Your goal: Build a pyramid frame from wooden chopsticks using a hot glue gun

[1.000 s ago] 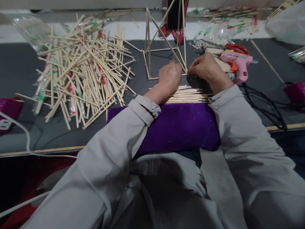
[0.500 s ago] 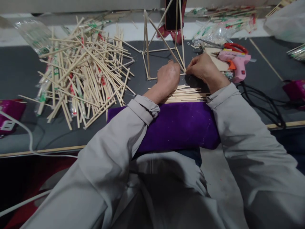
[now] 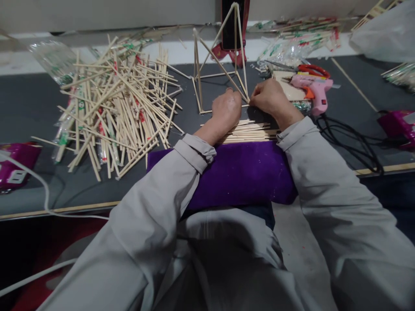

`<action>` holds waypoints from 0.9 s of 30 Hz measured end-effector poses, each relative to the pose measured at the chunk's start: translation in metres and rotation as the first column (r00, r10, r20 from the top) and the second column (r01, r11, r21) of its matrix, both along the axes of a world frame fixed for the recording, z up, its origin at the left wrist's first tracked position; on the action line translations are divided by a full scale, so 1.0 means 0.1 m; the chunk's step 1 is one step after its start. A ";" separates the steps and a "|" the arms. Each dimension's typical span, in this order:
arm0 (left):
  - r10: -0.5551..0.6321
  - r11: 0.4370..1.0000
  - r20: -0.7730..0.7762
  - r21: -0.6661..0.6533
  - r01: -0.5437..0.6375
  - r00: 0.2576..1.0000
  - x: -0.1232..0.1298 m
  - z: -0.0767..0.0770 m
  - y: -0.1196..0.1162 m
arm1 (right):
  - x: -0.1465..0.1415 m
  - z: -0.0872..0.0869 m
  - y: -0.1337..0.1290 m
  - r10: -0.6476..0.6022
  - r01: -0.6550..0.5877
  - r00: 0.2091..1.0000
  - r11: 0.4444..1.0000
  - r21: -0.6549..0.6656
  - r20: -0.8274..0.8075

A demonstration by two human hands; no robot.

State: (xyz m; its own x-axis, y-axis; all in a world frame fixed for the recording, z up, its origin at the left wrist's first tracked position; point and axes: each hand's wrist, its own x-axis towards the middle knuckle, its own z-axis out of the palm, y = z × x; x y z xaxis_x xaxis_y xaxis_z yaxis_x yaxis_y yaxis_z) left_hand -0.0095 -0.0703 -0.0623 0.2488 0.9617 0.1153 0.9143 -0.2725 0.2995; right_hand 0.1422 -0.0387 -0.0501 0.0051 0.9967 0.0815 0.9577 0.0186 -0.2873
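A frame of wooden chopsticks [image 3: 200, 86] stands on the dark table, with uprights and slanting sticks joined at the corners. My right hand [image 3: 270, 98] pinches its near right corner, where several sticks meet. Curled at the frame's near side is my left hand [image 3: 227, 108]; its fingertips are mostly hidden behind the knuckles, close to the slanting stick. Below both hands lies a row of loose chopsticks [image 3: 251, 131], along the edge of a purple cloth [image 3: 241, 170].
A large heap of chopsticks [image 3: 119, 103], some in wrappers, covers the left. To the right lie a pink glue gun [image 3: 316, 88], red-handled scissors [image 3: 314, 69] and a black cable [image 3: 350, 142]. A phone [image 3: 231, 30] stands behind the frame. Purple power strips [image 3: 397, 127] sit at the sides.
The view has tilted up slightly, so the frame's top now shows. Both hands stay at the near side of the frame, with hardly any movement against it.
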 end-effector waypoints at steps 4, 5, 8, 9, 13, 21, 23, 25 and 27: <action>-0.015 0.999 -0.060 0.041 0.017 0.998 0.00 0.00 -0.01 | 0.02 -0.01 0.01 0.020 -0.021 0.998 1.000 -0.009 -0.062; -0.012 0.999 -0.076 0.048 0.016 0.997 0.00 0.01 -0.01 | 0.02 -0.01 0.01 0.019 -0.020 0.998 1.000 -0.010 -0.065; -0.004 0.998 -0.122 0.066 0.012 0.992 0.00 0.02 -0.02 | -0.01 0.04 -0.04 0.008 -0.009 1.000 0.999 -0.045 -0.024; -0.002 0.998 -0.135 0.070 0.012 0.991 0.01 0.02 -0.03 | -0.03 0.06 -0.05 0.005 -0.005 1.000 0.998 -0.062 -0.011; -0.010 0.998 -0.140 0.062 0.019 0.990 0.00 0.00 -0.01 | -0.05 0.06 -0.07 -0.013 0.011 1.000 0.998 -0.065 -0.020; -0.020 0.995 -0.124 0.092 0.032 0.992 -0.01 -0.05 0.01 | 0.00 -0.10 0.02 -0.012 0.013 0.997 1.000 0.003 -0.074; -0.019 0.996 -0.126 0.088 0.030 0.992 -0.01 -0.06 0.01 | 0.00 -0.10 0.02 -0.015 0.015 0.997 1.000 0.004 -0.076; -0.020 0.995 -0.126 0.091 0.032 0.992 -0.01 -0.06 0.00 | 0.00 -0.10 0.01 -0.015 0.015 0.997 1.000 0.006 -0.076; -0.026 0.994 -0.126 0.100 0.038 0.992 -0.01 -0.07 0.00 | 0.00 -0.10 0.00 -0.014 0.014 0.997 1.000 0.002 -0.074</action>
State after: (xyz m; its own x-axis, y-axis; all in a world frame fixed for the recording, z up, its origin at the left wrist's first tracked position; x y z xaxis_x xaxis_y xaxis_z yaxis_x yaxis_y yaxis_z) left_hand -0.0105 -0.0698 -0.0688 0.2980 0.9377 0.1789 0.9331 -0.3256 0.1526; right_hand 0.1424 -0.0382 -0.0598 0.0251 0.9962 0.0832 0.9338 0.0063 -0.3577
